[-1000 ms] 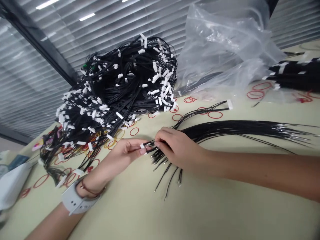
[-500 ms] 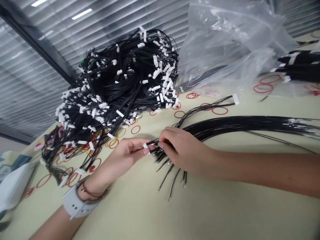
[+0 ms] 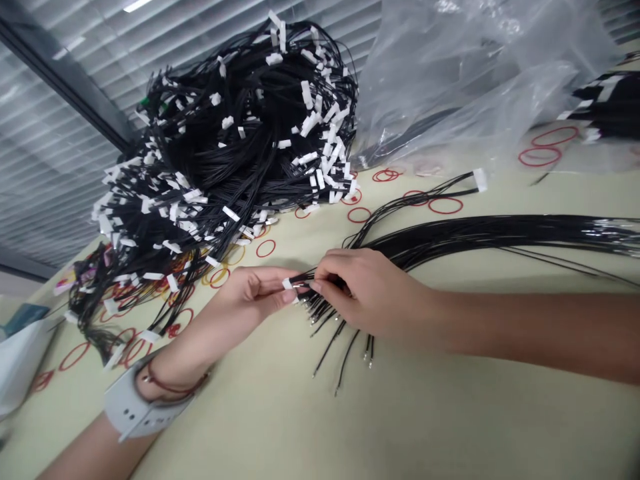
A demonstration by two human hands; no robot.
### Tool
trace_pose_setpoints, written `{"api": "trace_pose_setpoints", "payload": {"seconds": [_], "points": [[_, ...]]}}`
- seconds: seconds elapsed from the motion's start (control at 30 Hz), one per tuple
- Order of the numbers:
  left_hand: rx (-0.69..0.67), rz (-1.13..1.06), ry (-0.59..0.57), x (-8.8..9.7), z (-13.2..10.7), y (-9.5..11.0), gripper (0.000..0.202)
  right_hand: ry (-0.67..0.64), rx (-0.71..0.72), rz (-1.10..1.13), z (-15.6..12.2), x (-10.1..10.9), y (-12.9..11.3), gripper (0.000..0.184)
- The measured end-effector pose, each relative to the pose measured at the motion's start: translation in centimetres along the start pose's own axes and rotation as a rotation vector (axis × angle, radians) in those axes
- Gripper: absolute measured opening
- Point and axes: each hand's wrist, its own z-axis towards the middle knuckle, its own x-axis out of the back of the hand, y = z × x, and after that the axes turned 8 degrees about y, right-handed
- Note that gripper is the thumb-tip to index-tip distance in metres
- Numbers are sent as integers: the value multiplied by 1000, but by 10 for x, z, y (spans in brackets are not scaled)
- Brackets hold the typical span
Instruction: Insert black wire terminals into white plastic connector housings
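Observation:
My left hand (image 3: pixel 255 293) pinches a small white connector housing (image 3: pixel 288 284) between thumb and fingertips. Thin black wires run from that housing toward my right hand (image 3: pixel 363 287), whose thumb and forefinger close on a black wire (image 3: pixel 306 285) just beside the connector. A silvery terminal shows at the wire's tip. Under my right hand lies a thick bundle of black wires (image 3: pixel 460 233), stretching off to the right. Its loose ends with metal terminals (image 3: pixel 336 392) fan out below my fingers. Behind it, several wires end in another white connector (image 3: pixel 479 179).
A large heap of black cables with white connectors (image 3: pixel 240 153) stands at the back left. Red rubber bands (image 3: pixel 266 248) are scattered over the pale table (image 3: pixel 425 413). A clear plastic bag (image 3: pixel 480 80) lies at the back, near more black cables (image 3: pixel 615 107) at right.
The camera view has shifted slightly. A wire end with its silvery terminal now shows between my right fingertips and the connector. My left hand keeps its pinch.

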Motion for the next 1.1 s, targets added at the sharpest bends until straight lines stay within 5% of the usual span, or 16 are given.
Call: {"api": "trace_pose_setpoints", "payload": {"seconds": [0.63, 1.1], "points": [[-14, -14, -16, -1, 0, 1, 26, 51, 71, 127, 1, -2, 6, 13], [-4, 2, -17, -2, 0, 0, 25, -42, -5, 240, 3, 2, 4, 15]]}}
